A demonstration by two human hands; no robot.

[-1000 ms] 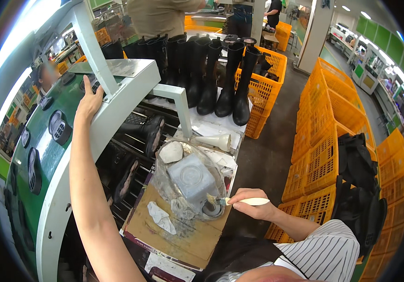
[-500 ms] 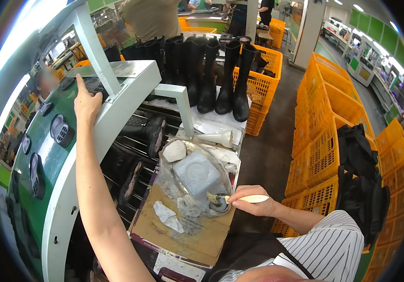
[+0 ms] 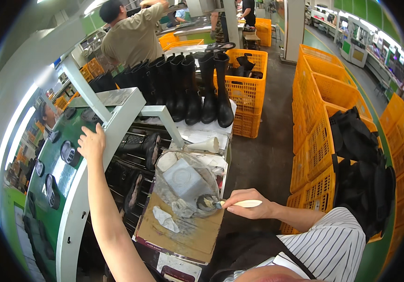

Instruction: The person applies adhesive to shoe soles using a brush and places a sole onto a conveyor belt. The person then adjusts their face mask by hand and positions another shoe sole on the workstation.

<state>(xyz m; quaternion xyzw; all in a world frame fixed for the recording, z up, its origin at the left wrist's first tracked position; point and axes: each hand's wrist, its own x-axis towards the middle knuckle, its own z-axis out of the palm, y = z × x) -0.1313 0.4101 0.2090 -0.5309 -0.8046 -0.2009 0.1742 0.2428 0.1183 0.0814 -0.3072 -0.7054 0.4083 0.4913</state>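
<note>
My left hand (image 3: 92, 142) reaches over the frame edge of a green conveyor belt (image 3: 64, 175), fingers spread and holding nothing. Dark shoe soles lie along that belt; one sole (image 3: 69, 153) is just left of my fingers. In my right hand (image 3: 253, 209) is a brush (image 3: 248, 203) with a pale handle, its bristles down at a small round dark dish (image 3: 202, 200). Beside the dish, clear plastic surrounds a pale blue-grey square block (image 3: 183, 177). A crumpled white sheet (image 3: 165, 219) rests on the cardboard (image 3: 188, 239) under these things.
Tall black boots (image 3: 224, 94) stand in a row behind the work surface, and more black footwear (image 3: 138, 143) lies on a rack beneath the belt's frame. Orange crates (image 3: 317, 192) are stacked along my right. A co-worker (image 3: 134, 42) stands beyond the boots.
My left hand has gone from a pointing index finger to spread fingers, and sits closer to me along the frame. The brush stays at the dish. My view has shifted.
</note>
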